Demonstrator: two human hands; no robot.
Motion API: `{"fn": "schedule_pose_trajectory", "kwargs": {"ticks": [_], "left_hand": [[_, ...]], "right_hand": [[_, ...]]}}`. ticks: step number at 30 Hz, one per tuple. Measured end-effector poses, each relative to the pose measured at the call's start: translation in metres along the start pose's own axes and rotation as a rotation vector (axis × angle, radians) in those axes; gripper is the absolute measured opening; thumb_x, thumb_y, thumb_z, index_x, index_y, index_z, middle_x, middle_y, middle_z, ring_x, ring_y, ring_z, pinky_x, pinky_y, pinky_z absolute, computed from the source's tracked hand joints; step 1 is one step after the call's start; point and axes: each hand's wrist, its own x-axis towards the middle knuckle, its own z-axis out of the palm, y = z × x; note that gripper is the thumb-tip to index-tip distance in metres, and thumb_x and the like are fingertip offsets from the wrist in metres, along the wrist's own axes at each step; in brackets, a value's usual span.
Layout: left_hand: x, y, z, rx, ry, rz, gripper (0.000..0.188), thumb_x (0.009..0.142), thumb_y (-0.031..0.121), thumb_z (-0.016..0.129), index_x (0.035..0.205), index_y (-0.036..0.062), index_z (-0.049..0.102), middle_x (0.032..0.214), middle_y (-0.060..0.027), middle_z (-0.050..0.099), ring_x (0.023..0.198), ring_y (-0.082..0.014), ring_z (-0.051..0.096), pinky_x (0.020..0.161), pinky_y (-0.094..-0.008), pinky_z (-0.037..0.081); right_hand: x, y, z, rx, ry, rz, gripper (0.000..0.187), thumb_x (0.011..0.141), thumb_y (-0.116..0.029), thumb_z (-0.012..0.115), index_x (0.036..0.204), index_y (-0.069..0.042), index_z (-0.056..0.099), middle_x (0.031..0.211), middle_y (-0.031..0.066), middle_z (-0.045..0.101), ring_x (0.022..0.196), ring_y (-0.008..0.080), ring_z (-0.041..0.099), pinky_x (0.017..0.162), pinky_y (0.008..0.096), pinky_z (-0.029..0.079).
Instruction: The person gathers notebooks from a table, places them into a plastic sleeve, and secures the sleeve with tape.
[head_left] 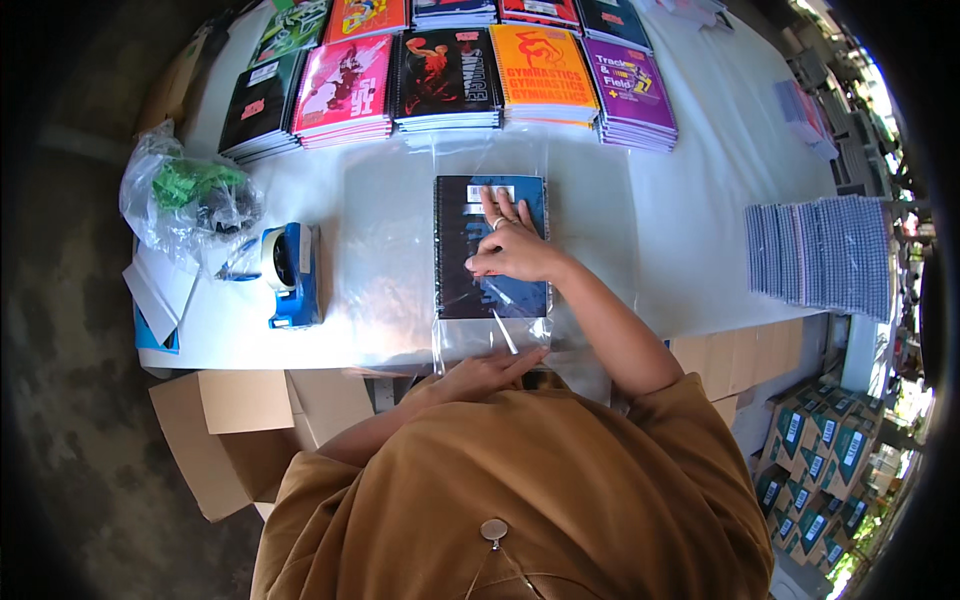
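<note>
White table: big and pale, with a cloth-like cover (690, 240), running from near to far.
Notebook piles: bright rows (447, 80) along the far side.
Brown box: open cardboard (245, 400), low on the near left.
Checked stack: blue-grey things in a tall heap (818, 253), far over on the right.
Puffy bag: see-through (150, 195), something green inside, on the left.
Clear sleeve: shiny plastic (480, 335) poking out past the notebook's near and far ends; probably thin, slippery and easy to crease.
Dark notebook: black and blue (458, 290), lying flat in the middle, coil on its left side. I'd guess it's light and a bit stiff. Best to hold it by the plain right edge, away from the coil.
Tape holder: blue (305, 250), left of the notebook.
Right hand: on the cover (512, 250), fingers spread apart.
Left hand: at the near table edge (485, 374), fingers close together; can't tell if they pinch the plastic.
</note>
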Motion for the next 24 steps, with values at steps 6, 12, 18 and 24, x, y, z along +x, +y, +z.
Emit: {"fn": "schedule_pose_trajectory", "kwargs": {"ticks": [6, 12, 18, 24], "left_hand": [[0.020, 0.022, -0.049, 0.080, 0.868, 0.005, 0.042, 0.070, 0.007, 0.061, 0.112, 0.0051, 0.057, 0.096, -0.0030, 0.060, 0.109, -0.0203, 0.047, 0.090, -0.0404, 0.034], [-0.016, 0.001, -0.045, -0.405, 0.359, 0.107, 0.018, 0.068, -0.008, 0.059, 0.081, 0.0055, 0.063, 0.090, -0.0030, 0.059, 0.081, -0.0188, 0.053, 0.071, -0.0297, 0.043], [-0.151, -0.064, -0.107, -0.507, 1.139, -0.670, 0.017, 0.087, 0.004, 0.051, 0.102, 0.0019, 0.060, 0.091, -0.0074, 0.059, 0.081, -0.0160, 0.055, 0.073, -0.0264, 0.044], [-0.197, -0.116, -0.139, -0.839, 0.748, -1.092, 0.044, 0.088, 0.041, 0.050, 0.112, 0.0056, 0.058, 0.092, -0.0033, 0.057, 0.063, -0.0098, 0.041, 0.050, -0.0235, 0.033]], "right_hand": [[0.001, 0.003, -0.011, -0.074, -0.117, 0.035, 0.016, 0.076, -0.025, 0.060, 0.084, -0.024, 0.074, 0.150, 0.0163, -0.007, 0.139, 0.0330, -0.010, 0.109, 0.0461, -0.006], [0.001, -0.001, -0.016, -0.116, -0.156, -0.006, 0.020, 0.074, -0.012, 0.065, 0.086, -0.025, 0.074, 0.150, 0.0161, -0.009, 0.138, 0.0334, -0.011, 0.110, 0.0473, 0.000], [0.001, 0.003, -0.004, -0.134, 0.069, 0.012, 0.035, 0.064, -0.010, 0.072, 0.097, -0.014, 0.061, 0.149, 0.0204, 0.006, 0.139, 0.0357, 0.002, 0.109, 0.0501, 0.005], [-0.003, -0.021, -0.004, -0.101, 0.240, 0.004, 0.074, 0.057, -0.014, 0.076, 0.120, -0.010, 0.037, 0.141, 0.0165, 0.027, 0.133, 0.0316, 0.024, 0.109, 0.0444, 0.016]]}}
